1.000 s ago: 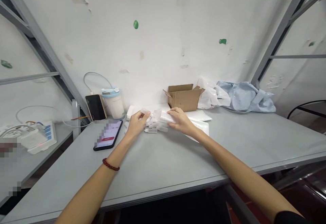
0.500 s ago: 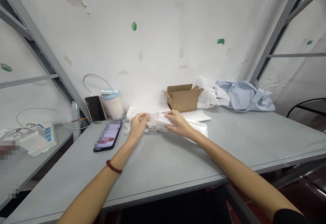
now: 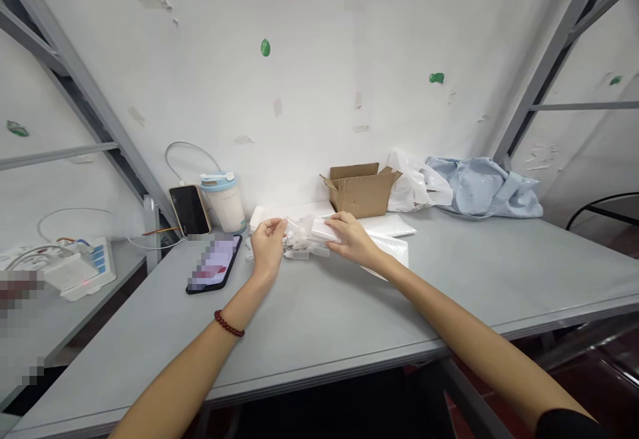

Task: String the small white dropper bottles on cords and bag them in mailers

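Note:
My right hand (image 3: 349, 239) grips a small white box-like item (image 3: 322, 230) between thumb and fingers. Thin clear plastic wrapping (image 3: 298, 231) spreads from its left end toward my left hand (image 3: 268, 245). The fingers of my left hand are pinched together at the edge of that plastic; the exact part they hold is too small to make out. Several small translucent white pieces (image 3: 298, 253) lie on the grey table (image 3: 319, 319) just beneath the hands. White padded sheets (image 3: 394, 251) lie behind and below my right hand.
An open cardboard box (image 3: 362, 194), a white plastic bag (image 3: 417, 186) and a light blue cloth bundle (image 3: 482, 188) stand along the wall. At the left are a lidded cup (image 3: 223, 205), an upright phone (image 3: 190, 211), a flat phone (image 3: 215, 264) and a power strip (image 3: 92, 269).
My left hand has moved slightly left, away from the white item. More of the clear plastic now shows between the hands. My right hand keeps its hold.

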`<move>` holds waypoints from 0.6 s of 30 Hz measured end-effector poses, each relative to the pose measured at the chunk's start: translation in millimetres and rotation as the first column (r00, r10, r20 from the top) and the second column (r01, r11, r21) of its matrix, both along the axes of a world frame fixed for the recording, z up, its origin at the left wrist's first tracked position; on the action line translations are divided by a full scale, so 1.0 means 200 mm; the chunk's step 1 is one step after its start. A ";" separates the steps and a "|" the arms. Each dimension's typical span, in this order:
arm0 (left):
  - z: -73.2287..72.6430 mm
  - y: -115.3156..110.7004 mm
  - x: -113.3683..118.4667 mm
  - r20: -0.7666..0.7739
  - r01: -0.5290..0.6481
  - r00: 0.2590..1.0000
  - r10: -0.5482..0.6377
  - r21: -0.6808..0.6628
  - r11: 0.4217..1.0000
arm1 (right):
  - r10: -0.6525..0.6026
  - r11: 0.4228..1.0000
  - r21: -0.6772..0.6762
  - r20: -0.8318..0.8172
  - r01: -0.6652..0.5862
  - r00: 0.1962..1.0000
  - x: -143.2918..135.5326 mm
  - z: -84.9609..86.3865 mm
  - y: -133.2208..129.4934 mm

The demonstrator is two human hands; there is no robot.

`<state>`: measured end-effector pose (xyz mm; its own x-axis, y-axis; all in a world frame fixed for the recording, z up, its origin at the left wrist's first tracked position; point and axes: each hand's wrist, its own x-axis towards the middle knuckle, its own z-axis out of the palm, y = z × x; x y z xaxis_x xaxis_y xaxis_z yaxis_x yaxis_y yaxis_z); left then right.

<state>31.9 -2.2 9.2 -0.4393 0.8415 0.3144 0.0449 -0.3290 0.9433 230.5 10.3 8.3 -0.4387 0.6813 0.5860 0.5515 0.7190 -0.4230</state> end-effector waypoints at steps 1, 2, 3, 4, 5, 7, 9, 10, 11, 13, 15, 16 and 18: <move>0.00 0.00 0.00 0.023 -0.015 1.000 0.014 0.022 1.000 | -0.001 1.000 -0.011 -0.013 0.001 1.000 0.00 0.01 0.00; 0.00 0.00 0.00 0.041 -0.025 0.999 0.023 0.043 0.999 | 0.000 1.000 -0.025 -0.031 -0.001 1.000 0.00 0.01 -0.01; 0.00 0.01 0.00 0.051 -0.027 0.998 0.024 0.059 0.998 | 0.005 0.999 -0.041 -0.055 -0.007 0.998 -0.01 0.02 -0.02; -0.01 0.01 0.01 0.052 -0.022 0.998 0.019 0.066 0.998 | 0.012 0.998 -0.063 -0.078 -0.017 0.997 -0.01 0.03 -0.02; -0.01 0.00 0.01 0.040 -0.012 0.999 0.009 0.062 0.998 | 0.019 0.996 -0.089 -0.099 -0.027 0.995 -0.01 0.03 -0.03; -0.01 -0.01 0.02 -0.026 0.020 0.999 -0.019 0.049 0.999 | 0.019 0.989 -0.142 -0.124 -0.036 0.992 -0.02 0.04 -0.04; -0.01 -0.02 0.03 -0.141 0.048 0.989 -0.042 0.040 0.998 | -0.001 0.984 -0.179 -0.123 -0.021 0.992 -0.03 0.04 -0.04; -0.01 -0.03 0.03 -0.209 0.059 0.977 -0.051 0.030 0.998 | -0.013 0.982 -0.189 -0.118 -0.009 0.993 -0.04 0.03 -0.04; -0.01 -0.04 0.03 -0.280 0.065 0.958 -0.057 0.020 0.998 | -0.024 0.981 -0.192 -0.116 0.001 0.993 -0.04 0.03 -0.04; 0.00 -0.04 0.03 -0.404 0.067 0.913 -0.061 0.000 0.998 | -0.029 0.983 -0.186 -0.116 0.007 0.993 -0.04 0.02 -0.04; 0.00 -0.04 0.02 -0.478 0.105 0.872 -0.103 -0.022 0.994 | -0.026 0.986 -0.165 -0.122 0.005 0.992 -0.04 0.02 -0.04; 0.00 -0.03 0.02 -0.493 0.148 0.857 -0.149 -0.041 0.988 | -0.024 0.988 -0.153 -0.124 0.005 0.992 -0.04 0.02 -0.04; -0.01 0.00 0.01 -0.481 0.239 0.839 -0.254 -0.094 0.967 | -0.021 0.991 -0.137 -0.112 0.006 0.993 -0.05 0.01 -0.04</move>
<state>34.0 -3.2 6.3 -0.0142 0.9137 0.4062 0.4204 -0.3632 0.8315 221.2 2.4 10.7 -0.3648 0.7636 0.5327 0.5038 0.6430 -0.5768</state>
